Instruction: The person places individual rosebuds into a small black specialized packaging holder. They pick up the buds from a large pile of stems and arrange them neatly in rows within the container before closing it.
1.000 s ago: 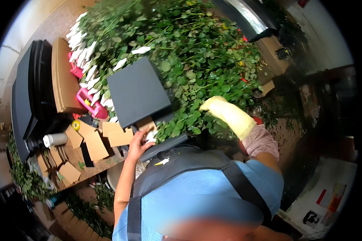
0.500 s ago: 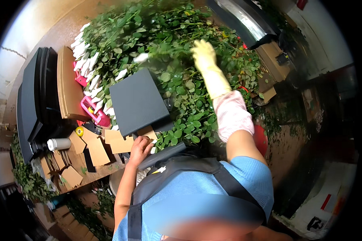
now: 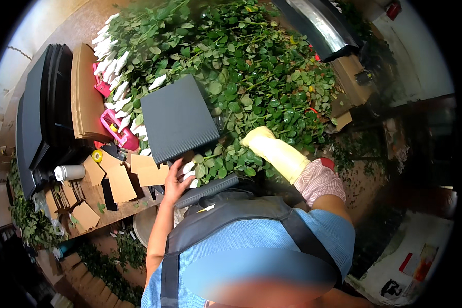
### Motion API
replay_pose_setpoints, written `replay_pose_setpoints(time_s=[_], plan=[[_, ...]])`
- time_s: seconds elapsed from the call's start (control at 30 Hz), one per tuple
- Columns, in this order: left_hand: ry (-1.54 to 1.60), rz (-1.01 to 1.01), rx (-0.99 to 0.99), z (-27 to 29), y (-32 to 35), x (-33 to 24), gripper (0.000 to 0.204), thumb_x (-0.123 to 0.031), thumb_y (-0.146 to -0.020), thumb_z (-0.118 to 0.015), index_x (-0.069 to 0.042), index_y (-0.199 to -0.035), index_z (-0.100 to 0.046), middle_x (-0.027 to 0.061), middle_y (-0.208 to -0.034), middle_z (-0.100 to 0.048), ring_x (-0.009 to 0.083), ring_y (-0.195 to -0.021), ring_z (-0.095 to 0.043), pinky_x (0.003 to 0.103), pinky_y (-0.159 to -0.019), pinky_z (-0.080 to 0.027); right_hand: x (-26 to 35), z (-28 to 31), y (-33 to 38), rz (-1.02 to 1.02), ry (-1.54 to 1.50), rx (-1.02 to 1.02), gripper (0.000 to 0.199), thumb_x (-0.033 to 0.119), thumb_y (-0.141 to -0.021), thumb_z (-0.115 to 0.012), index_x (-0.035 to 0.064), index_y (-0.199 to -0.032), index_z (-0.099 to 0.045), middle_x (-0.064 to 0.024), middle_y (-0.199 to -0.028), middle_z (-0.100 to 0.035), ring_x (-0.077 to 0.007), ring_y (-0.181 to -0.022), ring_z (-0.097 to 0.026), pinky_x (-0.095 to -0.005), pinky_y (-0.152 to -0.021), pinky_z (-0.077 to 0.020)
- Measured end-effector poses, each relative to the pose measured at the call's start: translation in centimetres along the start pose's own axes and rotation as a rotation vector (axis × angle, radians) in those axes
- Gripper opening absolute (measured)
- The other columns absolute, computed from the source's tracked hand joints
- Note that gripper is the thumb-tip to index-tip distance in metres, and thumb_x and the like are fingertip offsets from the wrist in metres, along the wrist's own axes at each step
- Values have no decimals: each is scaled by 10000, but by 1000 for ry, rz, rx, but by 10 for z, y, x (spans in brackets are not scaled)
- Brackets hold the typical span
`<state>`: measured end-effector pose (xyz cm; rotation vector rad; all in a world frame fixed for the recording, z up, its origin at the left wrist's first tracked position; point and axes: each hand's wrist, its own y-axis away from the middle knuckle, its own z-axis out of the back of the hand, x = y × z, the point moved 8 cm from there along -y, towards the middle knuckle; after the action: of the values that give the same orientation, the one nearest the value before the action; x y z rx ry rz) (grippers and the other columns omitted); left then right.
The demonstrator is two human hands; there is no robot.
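Note:
My bare left hand (image 3: 174, 180) is at the table's near side, below a dark grey ribbed board (image 3: 179, 120). Its thumb and fingers curve round white-sleeved flower heads (image 3: 188, 168) on leafy stems. My right hand (image 3: 256, 139), in a long yellow rubber glove, is closed over the stem side of the same greenery; the stems inside its grip are mostly hidden. A second ribbed board (image 3: 210, 190) lies under the stems, close to my apron. Beyond it spreads a large heap of green leafy stems (image 3: 241, 66), with more white-sleeved heads (image 3: 105, 56) along its left edge.
Pink plastic holders (image 3: 120, 131) stand by the sleeved heads. At left are upright black boards (image 3: 46, 108), brown cardboard (image 3: 87, 92), a white can (image 3: 69, 172), yellow tape (image 3: 97, 156) and loose cardboard pieces (image 3: 120, 182). A shiny dark sheet (image 3: 321, 31) lies at far right.
My right hand has come back from the far heap toward me and closed. A white-sleeved head blurred in motion over the heap is gone from there; more white shows at my left hand.

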<state>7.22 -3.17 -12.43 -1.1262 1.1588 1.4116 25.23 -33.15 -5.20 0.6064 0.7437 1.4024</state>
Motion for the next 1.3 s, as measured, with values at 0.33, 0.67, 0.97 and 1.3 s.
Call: replay_pose_setpoints(time_s=[0.33,0.67,0.97,1.3], plan=[[-442,-78,148,-8,-5,-42,587,-178,-921,-763,-129,-1456,-525,202,-1317,-505,361,-1190,-586,432,-1031,-509,23,119,5,682,-196,-518,318,160,-983,-600,118,-1283,-695,-109,-1207,-724,-261,-895,-688,-372,-799,-584],[-620,-213,94,-7,-6,-40,382,-170,-907,-752,-64,-1245,-611,157,-1172,-581,330,-1031,-616,413,-918,-527,-24,130,-37,488,4,-667,358,44,-962,-568,82,-1300,-681,-71,-1535,-534,-209,-1394,-526,-367,-1231,-356],[-763,-401,25,-13,-10,-69,200,-104,-908,-702,-51,-1096,-659,126,-1082,-650,358,-998,-604,453,-867,-504,-153,209,16,449,-425,-1148,490,-174,-882,-489,-3,-1305,-667,-163,-1306,-697,-229,-1236,-655,-306,-1059,-494],[-460,-184,-55,6,-11,-6,207,-121,-895,-760,-58,-1090,-730,125,-1068,-694,309,-1006,-669,391,-886,-536,-131,127,43,1269,-427,-780,392,195,-972,-521,-18,-1257,-685,-154,-1286,-710,-329,-1217,-657,-378,-1060,-498]])
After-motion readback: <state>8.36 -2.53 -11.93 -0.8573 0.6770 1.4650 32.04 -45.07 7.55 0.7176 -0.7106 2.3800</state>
